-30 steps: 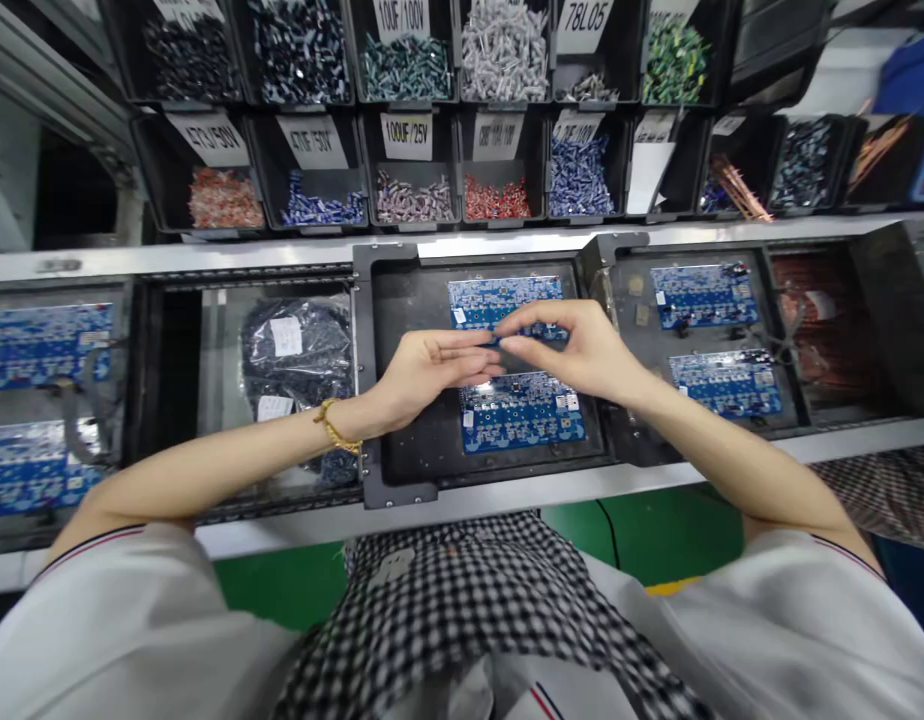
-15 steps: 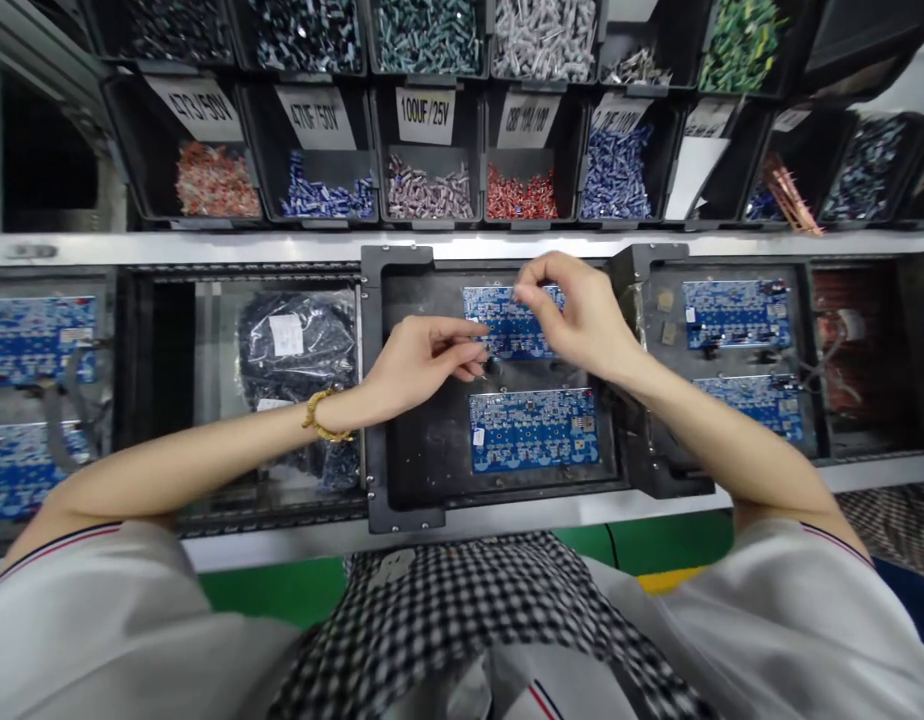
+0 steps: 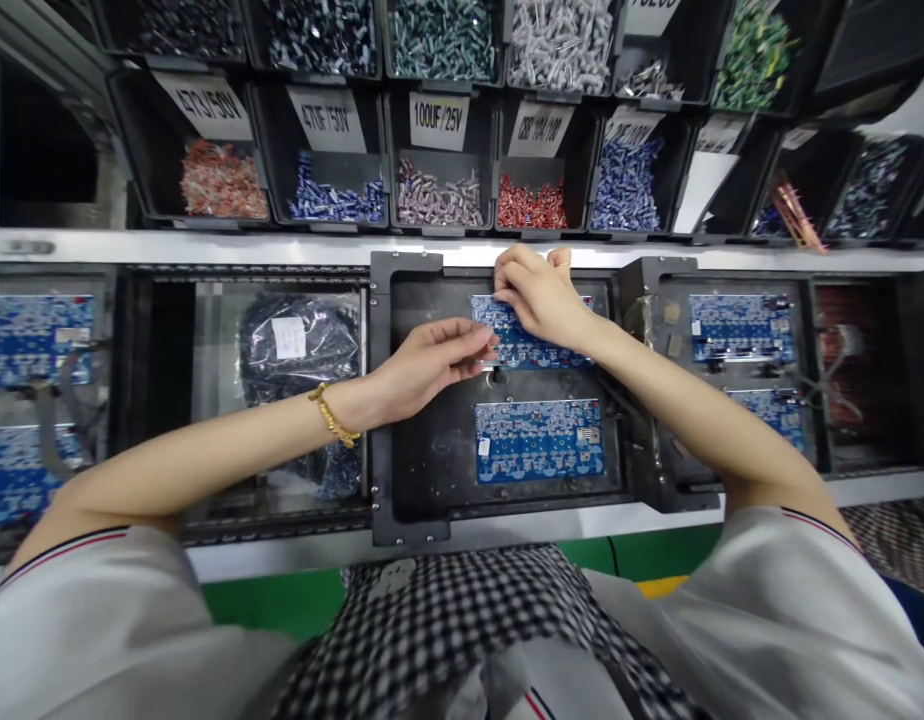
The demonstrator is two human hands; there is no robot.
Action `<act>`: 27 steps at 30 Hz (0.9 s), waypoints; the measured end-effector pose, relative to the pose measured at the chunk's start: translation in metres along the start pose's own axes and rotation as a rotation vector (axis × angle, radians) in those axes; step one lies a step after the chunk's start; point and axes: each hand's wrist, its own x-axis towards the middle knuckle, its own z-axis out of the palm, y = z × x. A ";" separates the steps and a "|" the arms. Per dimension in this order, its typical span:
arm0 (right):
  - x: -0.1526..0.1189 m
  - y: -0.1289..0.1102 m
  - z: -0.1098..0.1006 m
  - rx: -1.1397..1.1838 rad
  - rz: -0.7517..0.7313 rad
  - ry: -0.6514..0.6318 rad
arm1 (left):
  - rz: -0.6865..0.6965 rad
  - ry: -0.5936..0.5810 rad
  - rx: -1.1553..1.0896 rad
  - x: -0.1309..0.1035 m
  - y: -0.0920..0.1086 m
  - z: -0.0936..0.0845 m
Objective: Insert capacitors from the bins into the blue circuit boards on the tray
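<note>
The upper blue circuit board (image 3: 533, 350) lies in a black carrier tray (image 3: 432, 460), partly covered by my hands. My right hand (image 3: 544, 298) is over its upper left part, thumb and fingers pinched and pointing down at the board. At the board's left end, my left hand (image 3: 436, 368) has its thumb and fingertips pressed together. Anything between the fingertips of either hand is too small or hidden to make out. Below, a second blue circuit board (image 3: 539, 440) with a small white label lies flat in the same tray.
Black bins of small parts, such as the red components (image 3: 532, 205), stand in rows behind the metal rail (image 3: 319, 243). A bagged black bundle (image 3: 301, 345) lies left of the tray. More boards sit at the left (image 3: 27, 340) and right (image 3: 741, 325).
My right hand has moved left and lower onto the upper board, its fingers now bent downward. My left hand stays by the board's left end, its thumb drawn closer to the fingers.
</note>
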 end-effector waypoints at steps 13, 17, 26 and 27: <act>-0.015 -0.019 -0.012 0.115 -0.016 0.142 | -0.186 0.130 -0.226 0.010 0.003 0.002; -0.030 -0.045 -0.026 0.139 -0.080 0.186 | -0.169 0.054 -0.247 0.010 -0.001 0.007; -0.051 -0.082 -0.038 0.104 0.003 0.378 | -0.162 0.076 -0.121 -0.034 0.030 -0.004; -0.052 -0.085 -0.037 0.112 -0.023 0.386 | -0.157 0.064 -0.123 -0.037 0.030 -0.005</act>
